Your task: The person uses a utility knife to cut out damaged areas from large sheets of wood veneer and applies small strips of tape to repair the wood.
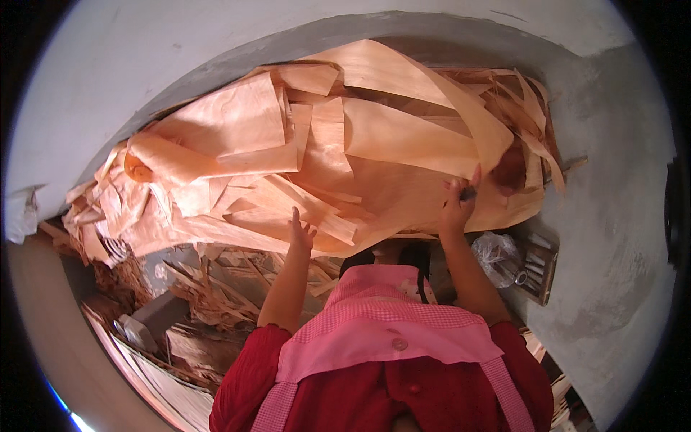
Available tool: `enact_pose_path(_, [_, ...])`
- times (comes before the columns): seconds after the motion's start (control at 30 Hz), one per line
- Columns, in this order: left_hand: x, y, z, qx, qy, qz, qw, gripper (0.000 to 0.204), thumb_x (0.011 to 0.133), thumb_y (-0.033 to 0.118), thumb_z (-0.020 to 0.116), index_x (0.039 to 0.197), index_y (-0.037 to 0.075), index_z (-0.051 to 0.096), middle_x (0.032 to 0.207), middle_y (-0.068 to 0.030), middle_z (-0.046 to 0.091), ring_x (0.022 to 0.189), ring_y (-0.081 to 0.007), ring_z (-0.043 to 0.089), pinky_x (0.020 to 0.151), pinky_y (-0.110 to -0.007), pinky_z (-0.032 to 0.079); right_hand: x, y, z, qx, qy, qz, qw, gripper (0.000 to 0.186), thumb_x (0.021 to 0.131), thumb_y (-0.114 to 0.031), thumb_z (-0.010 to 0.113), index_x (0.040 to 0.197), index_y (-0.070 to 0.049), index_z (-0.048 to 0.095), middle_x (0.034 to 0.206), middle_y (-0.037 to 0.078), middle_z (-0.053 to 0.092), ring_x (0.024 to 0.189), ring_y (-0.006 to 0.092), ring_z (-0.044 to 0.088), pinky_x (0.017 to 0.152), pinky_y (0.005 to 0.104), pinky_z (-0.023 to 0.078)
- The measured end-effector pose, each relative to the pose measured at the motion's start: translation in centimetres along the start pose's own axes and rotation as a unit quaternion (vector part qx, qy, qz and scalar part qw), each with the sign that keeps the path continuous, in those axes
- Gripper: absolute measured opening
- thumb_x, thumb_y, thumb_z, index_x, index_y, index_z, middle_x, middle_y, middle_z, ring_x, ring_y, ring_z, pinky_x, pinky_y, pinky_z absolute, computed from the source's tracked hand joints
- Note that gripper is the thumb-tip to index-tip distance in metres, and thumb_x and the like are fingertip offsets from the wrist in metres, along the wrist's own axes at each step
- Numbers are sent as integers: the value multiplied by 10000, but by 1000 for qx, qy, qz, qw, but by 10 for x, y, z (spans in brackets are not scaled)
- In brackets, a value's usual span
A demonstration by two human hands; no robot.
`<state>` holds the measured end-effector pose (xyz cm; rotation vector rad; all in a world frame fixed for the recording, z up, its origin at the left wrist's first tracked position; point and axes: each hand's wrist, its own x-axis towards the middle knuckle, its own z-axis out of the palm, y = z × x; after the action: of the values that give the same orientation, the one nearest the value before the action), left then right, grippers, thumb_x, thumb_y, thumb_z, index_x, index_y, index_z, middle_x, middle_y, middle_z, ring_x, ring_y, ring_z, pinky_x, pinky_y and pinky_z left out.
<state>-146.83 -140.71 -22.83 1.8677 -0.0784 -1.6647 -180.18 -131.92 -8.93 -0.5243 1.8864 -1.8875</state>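
Wide sheets of thin, pale orange wood veneer lie in a loose pile in front of me. My left hand is by the near edge of the pile with its fingers apart, holding nothing. Farther right, my right hand is closed around a small black object; most of it is hidden in the fingers, so its kind does not show. That hand is over the veneer, next to a long curling strip that arches up from the pile. A rolled veneer sheet rests at the left.
Walls stand behind the pile and at the right. A clear plastic bag sits beside a tray of metal pieces at my right. Veneer scraps and a grey block-like part are below left.
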Motion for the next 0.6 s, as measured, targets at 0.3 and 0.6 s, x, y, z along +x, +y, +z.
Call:
enact_pose_path(0.3, [11,35,-19,-171,-173,101,965,282,837,162,502,1056,-16,518,1024,-111,577,953,-256,551,854,-366,453,3,-97,-22,-22,-28,-81,996,547,891,-135,459,1315,74,183,1001,107,511,834,161,530,804,276,398])
enact_pose_path(0.6, [-133,198,-42,-205,-409,275,846,396,860,171,442,1192,-44,414,1180,-152,499,1079,-283,484,949,-428,371,13,-189,-62,-7,44,-114,993,458,878,-131,478,1276,20,310,1153,128,438,958,220,525,801,324,490])
